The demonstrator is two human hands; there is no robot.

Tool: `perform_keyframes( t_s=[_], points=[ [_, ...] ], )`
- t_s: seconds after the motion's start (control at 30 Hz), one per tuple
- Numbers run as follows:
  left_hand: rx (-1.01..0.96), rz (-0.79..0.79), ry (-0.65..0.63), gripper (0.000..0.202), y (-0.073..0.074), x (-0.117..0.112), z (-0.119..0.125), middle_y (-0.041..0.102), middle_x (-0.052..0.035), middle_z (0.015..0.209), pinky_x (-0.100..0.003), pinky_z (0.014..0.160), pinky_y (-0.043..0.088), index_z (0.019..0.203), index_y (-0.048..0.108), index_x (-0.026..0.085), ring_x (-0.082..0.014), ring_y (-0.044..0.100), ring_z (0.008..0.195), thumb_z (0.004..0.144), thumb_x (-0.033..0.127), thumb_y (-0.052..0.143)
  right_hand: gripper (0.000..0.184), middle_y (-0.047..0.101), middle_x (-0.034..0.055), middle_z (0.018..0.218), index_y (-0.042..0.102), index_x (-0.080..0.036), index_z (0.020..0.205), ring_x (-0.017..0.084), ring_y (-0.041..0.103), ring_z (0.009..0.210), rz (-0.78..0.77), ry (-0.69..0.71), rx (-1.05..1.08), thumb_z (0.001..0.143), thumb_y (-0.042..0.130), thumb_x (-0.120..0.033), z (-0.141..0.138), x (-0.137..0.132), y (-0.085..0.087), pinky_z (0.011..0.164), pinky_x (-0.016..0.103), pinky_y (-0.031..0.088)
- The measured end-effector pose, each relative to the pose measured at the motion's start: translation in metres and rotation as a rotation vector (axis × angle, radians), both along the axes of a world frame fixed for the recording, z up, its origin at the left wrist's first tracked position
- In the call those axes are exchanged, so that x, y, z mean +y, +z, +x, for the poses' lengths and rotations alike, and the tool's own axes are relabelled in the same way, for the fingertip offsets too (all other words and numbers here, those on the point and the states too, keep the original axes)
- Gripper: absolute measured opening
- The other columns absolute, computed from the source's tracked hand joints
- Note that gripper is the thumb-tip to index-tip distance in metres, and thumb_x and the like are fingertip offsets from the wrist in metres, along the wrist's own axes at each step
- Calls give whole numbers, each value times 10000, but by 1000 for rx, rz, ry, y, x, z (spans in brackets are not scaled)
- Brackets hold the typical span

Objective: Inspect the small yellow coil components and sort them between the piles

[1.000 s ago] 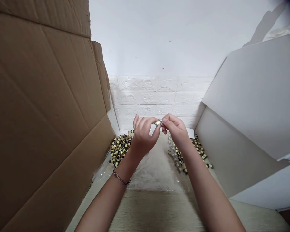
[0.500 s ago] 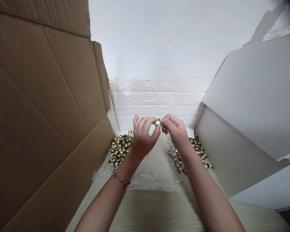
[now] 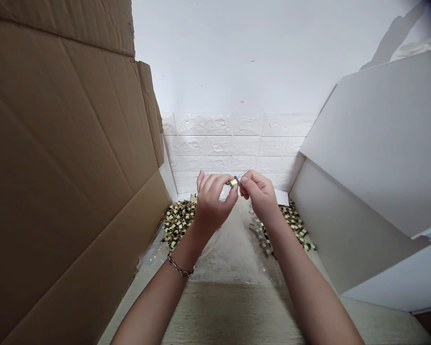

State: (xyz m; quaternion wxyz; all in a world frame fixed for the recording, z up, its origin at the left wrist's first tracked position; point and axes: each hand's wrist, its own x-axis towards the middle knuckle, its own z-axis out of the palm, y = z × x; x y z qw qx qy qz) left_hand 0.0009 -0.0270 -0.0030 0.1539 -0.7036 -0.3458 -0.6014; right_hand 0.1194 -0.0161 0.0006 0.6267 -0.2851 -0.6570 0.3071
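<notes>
A small transformer (image 3: 234, 182) with yellow tape round its middle and black ends is held up in front of the brick-patterned wall. My left hand (image 3: 215, 199) pinches it between thumb and forefinger, the other fingers curled loosely behind. My right hand (image 3: 259, 194) is closed at the transformer's right end, thumb and forefinger pressed together on what looks like a thin wire lead; the fingertips hide most of it. Below and left of my left hand lies a pile of similar transformers (image 3: 179, 220). Another pile of transformers (image 3: 297, 225) lies beyond my right forearm, partly covered by it.
A clear plastic sheet or bag (image 3: 233, 254) lies on the pale table (image 3: 230, 316) between the piles. A tall cardboard panel (image 3: 75, 158) stands on the left, white panels (image 3: 380, 143) on the right. The white wall (image 3: 237, 57) closes off the back.
Both hands stay almost where they were, still on the same transformer. The right hand has shifted very slightly to the left, and the transformer has tilted a little.
</notes>
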Motion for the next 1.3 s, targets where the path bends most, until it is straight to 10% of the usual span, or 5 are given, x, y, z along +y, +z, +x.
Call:
perform_keyframes(
  t_s=[0.37,0.73,0.9,1.3],
  points=[
    [-216,-175,-196,47,1,-3,1,562,18,734,-321,964,269,771,537,183,-100,508,724,725,188,531,222,373,-62,477,408,-179,571,71,322,454,-59,139,131,778,450,-250,-11,-3,-5,463,222,271],
    [-768,-974,-1276,128,10,-3,2,506,-10,680,-234,730,398,680,546,137,-96,486,707,757,222,490,211,425,-40,514,442,-181,564,80,379,497,254,-387,-233,775,429,-183,-10,-25,8,494,217,308],
    [-787,-1076,-1321,139,14,-6,0,560,-25,725,-263,792,412,714,567,143,-127,536,802,765,214,459,175,441,-35,525,445,-191,583,83,400,486,464,-673,-370,757,470,-197,-9,-30,13,482,222,317],
    [-771,-977,-1284,131,11,-2,-3,503,-11,696,-237,768,393,668,552,136,-92,487,728,748,230,506,111,632,-2,737,579,-199,810,103,567,681,598,-625,-437,803,478,-153,-5,-33,17,623,219,426]
  ],
)
